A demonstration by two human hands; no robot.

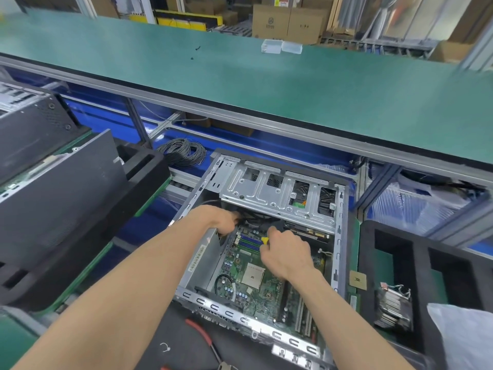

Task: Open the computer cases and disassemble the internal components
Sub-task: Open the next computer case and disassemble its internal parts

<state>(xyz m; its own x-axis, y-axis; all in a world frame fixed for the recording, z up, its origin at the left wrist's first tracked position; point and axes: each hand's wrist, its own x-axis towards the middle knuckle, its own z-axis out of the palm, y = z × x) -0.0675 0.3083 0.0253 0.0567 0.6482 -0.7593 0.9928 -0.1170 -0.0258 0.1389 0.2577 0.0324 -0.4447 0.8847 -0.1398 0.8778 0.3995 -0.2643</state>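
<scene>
Our right hand [286, 253] curls its fingers round a small yellow piece [265, 240], which may be a tool tip or a connector; we cannot tell which. Just left of that grip, our left hand [222, 220] reaches into the dark cables [256, 218], its fingers bent and hidden among them, so we cannot tell whether it holds anything. Both hands work inside the open computer case [340, 236], lying on its side. Directly beneath the grip sits the green motherboard [256, 287], with blue memory slots [249, 243] beside the yellow piece and the bare CPU socket [253, 275] nearer to us. Just beyond our hands, the metal drive cage [277, 192] overhangs the cables and blocks the view under it. Right of the case lie a loose processor chip [358, 280] and a finned heatsink [394, 307] in a black foam tray [421, 252]. Near us lie red-handled pliers [202, 336]; far left, another case [53, 177].
</scene>
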